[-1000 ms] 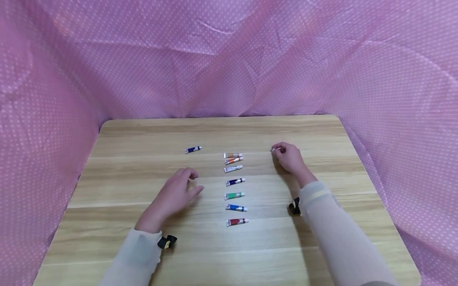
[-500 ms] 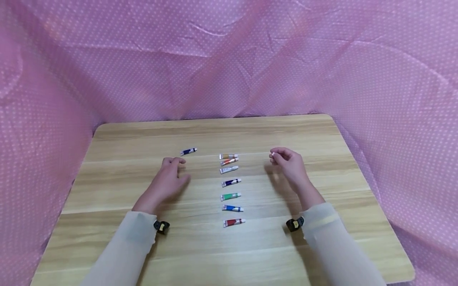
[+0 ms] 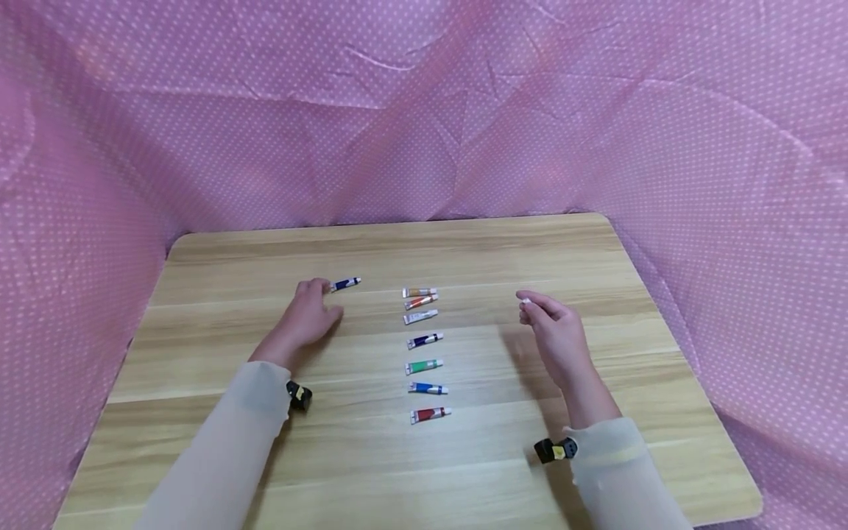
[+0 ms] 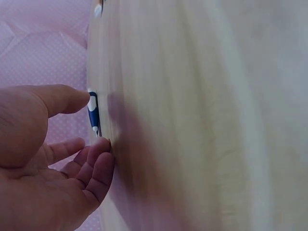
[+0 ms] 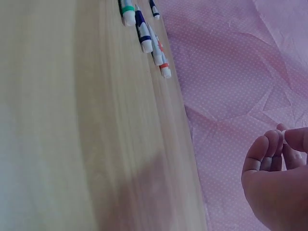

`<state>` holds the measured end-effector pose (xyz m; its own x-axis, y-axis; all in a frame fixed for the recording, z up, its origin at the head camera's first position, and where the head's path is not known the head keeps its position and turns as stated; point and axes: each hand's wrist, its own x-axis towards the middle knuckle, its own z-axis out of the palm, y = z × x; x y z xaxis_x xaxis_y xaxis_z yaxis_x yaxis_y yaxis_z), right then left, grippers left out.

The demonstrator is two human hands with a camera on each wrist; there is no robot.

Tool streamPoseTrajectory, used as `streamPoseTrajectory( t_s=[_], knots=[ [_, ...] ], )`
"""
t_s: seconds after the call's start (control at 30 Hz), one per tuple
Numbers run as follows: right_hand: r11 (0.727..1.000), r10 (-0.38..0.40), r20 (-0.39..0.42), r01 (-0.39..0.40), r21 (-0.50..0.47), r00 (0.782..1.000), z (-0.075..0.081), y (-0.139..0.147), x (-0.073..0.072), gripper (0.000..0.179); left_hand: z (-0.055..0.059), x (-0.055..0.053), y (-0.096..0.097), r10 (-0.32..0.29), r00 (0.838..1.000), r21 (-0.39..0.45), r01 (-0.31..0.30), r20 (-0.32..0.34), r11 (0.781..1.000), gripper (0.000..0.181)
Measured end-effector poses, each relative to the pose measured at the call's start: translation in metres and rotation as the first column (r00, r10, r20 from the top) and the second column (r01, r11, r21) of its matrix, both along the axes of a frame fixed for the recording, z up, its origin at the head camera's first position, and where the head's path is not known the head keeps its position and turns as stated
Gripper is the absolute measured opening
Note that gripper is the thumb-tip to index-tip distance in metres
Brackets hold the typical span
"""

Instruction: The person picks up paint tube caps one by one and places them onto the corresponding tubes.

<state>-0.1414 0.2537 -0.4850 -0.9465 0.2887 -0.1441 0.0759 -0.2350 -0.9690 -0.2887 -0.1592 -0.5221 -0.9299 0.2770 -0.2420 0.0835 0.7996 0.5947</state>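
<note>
A dark blue paint tube [image 3: 346, 283] lies alone at the back left of the table. My left hand [image 3: 303, 316] is right beside it, fingertips at its left end, thumb and fingers spread apart. In the left wrist view that tube [image 4: 93, 111] shows beyond the gap between thumb and fingers. My right hand [image 3: 559, 335] pinches a small white thing [image 3: 525, 301] between thumb and fingers, raised over the table's right side. Only its white end shows in the right wrist view; the fingers hide the rest, so I cannot tell what it is.
Down the table's middle runs a column of paint tubes: ochre [image 3: 419, 292], orange [image 3: 421, 302], white [image 3: 420, 316], dark violet [image 3: 425, 340], green [image 3: 424, 366], blue [image 3: 428, 388] and red [image 3: 430, 414]. A pink dotted cloth [image 3: 424, 110] hangs around the wooden table [image 3: 371, 471].
My left hand has moved forward to the dark blue tube. The right hand has risen from the table's back right and drawn back toward me, pinching the small white thing.
</note>
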Motion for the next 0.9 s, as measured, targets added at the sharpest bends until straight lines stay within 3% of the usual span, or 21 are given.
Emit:
streamPoseTrajectory(
  t_s=[0.2, 0.43, 0.67, 0.9],
  knots=[
    [0.999, 0.018, -0.07, -0.02, -0.033, 0.997, 0.003, 0.001, 0.023, 0.024, -0.005, -0.016, 0.004, -0.015, 1.0, -0.006, 0.015, 0.016, 1.0, 0.068],
    [0.994, 0.016, -0.129, -0.03, -0.105, 0.992, 0.007, 0.0, 0.038, 0.025, -0.008, -0.029, 0.007, -0.038, 0.999, 0.001, 0.038, 0.038, 0.999, 0.061],
    [0.991, 0.027, -0.099, -0.039, -0.128, 0.995, 0.003, -0.001, 0.049, 0.025, -0.009, -0.035, 0.011, -0.052, 0.998, -0.017, 0.052, 0.02, 0.998, 0.04],
    [0.987, 0.041, -0.154, -0.064, -0.145, 0.987, 0.0, 0.001, 0.057, 0.027, -0.008, -0.037, 0.016, -0.024, 0.999, -0.058, 0.026, 0.038, 0.998, 0.035]
  ],
)
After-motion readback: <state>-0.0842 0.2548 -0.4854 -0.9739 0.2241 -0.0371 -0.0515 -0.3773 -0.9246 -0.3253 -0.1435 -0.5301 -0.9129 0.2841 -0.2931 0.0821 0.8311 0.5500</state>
